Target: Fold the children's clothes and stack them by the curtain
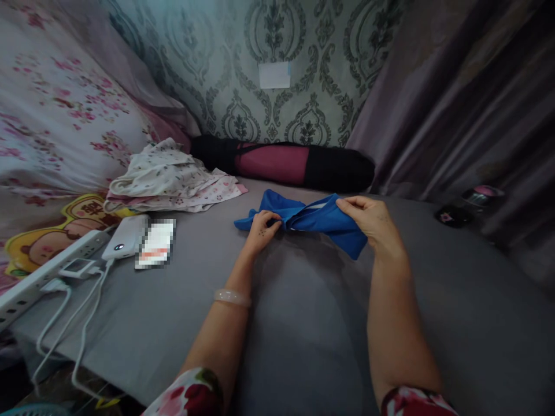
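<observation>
A blue garment with a thin white stripe lies bunched on the grey bed sheet. My left hand is closed on its left part, fingers pinching the cloth. My right hand grips the garment's right part from above, thumb and fingers pinched on a fold. The cloth stretches between both hands, slightly lifted off the sheet. A pale bangle sits on my left wrist.
Folded floral clothes lie at the back left. A black and pink bolster runs along the patterned wall. A white power bank, power strip and cables sit on the left. Curtains hang right, with small items below.
</observation>
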Available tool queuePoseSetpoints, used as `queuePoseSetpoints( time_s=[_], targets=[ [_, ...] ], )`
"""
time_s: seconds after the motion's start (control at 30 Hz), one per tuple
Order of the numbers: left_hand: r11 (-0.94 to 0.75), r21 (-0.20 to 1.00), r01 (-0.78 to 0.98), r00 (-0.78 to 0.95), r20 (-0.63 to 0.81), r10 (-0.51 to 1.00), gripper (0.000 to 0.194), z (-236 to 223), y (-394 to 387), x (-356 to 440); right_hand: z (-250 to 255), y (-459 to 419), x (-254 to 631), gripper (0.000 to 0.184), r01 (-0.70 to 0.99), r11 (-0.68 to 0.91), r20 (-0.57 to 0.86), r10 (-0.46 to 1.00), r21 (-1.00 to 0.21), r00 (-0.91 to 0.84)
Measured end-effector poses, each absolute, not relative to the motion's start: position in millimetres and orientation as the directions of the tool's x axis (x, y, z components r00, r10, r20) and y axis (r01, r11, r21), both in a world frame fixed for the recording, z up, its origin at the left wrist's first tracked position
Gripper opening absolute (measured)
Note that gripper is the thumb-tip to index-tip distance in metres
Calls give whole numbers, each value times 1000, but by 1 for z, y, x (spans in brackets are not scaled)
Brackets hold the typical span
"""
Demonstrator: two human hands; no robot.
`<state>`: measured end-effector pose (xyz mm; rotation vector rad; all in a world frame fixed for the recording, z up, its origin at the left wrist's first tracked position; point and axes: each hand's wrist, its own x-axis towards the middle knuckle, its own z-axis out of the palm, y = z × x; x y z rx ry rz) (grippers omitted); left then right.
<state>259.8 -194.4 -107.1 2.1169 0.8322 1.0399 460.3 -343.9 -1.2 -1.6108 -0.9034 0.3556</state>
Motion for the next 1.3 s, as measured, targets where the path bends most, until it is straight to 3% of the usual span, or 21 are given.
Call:
queuePoseSetpoints(
  time_s=[0.17, 0.3, 0.43, 0.6, 0.77, 0.87, 0.93, 1.07, 1.17, 1.23, 1.3],
  targets=[
    [-410, 909, 72, 390, 353, 850, 14, -90, -196, 252, -7, -346, 470, 29, 427, -8, 296, 710, -904, 639],
    [-418, 908, 27, 362, 381, 851, 11, -64, -199, 243, -10, -352, 476, 28, 597, 15, 396, 762, -802, 513],
    [-565, 821, 83, 387, 496, 777, 6, -35, -200, 232, 0, -363, 473, 27, 748, 9, 469, 784, -663, 407],
    [-755, 627, 191, 521, 587, 620, 8, 10, -205, 209, 29, -385, 468, 22, 858, 27, 531, 795, -514, 293],
    [-863, 469, 188, 671, 580, 462, 18, 68, -213, 184, 80, -408, 468, 23, 873, 106, 485, 860, -477, 160],
    [-871, 457, 180, 687, 575, 444, 15, 103, -220, 174, 116, -419, 465, 28, 868, 127, 461, 878, -480, 126],
    [-878, 443, 182, 639, 626, 447, 16, 122, -223, 173, 135, -425, 461, 30, 886, 115, 527, 835, -449, 159],
    [-902, 354, 248, 463, 775, 431, 27, 143, -227, 180, 156, -430, 451, 31, 965, -62, 734, 637, -255, 235],
    [-916, 275, 293, 387, 842, 376, 22, 152, -229, 188, 162, -430, 447, 31, 974, -165, 788, 573, -157, 224],
    [-928, 250, 277, 325, 884, 335, 17, 159, -229, 192, 165, -430, 447, 34, 976, -172, 851, 485, -137, 204],
    [-940, 237, 244, 372, 873, 316, 14, 163, -227, 196, 167, -429, 451, 35, 984, -144, 861, 482, -107, 164]
  ],
)
